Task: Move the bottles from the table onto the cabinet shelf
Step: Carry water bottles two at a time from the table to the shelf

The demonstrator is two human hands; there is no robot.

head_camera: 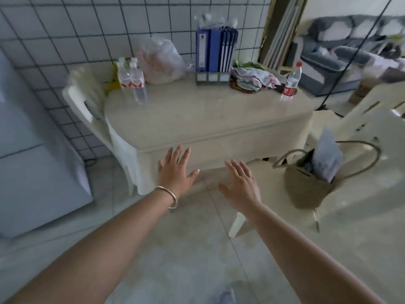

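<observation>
Clear plastic bottles – pack [129,76] plus loose bottle [139,89] at table [197,119] back left corner, red-label bottle [291,82] at back right edge. We judge them light, slippery – grip mid-body. Left hand [175,172] and right hand [240,183] spread, holding nothing.

Beige table [208,119], blue folders [215,51], red-labelled bottle [290,84]

Soft daylight, motion blur, wide-angle edge distortion.
</observation>
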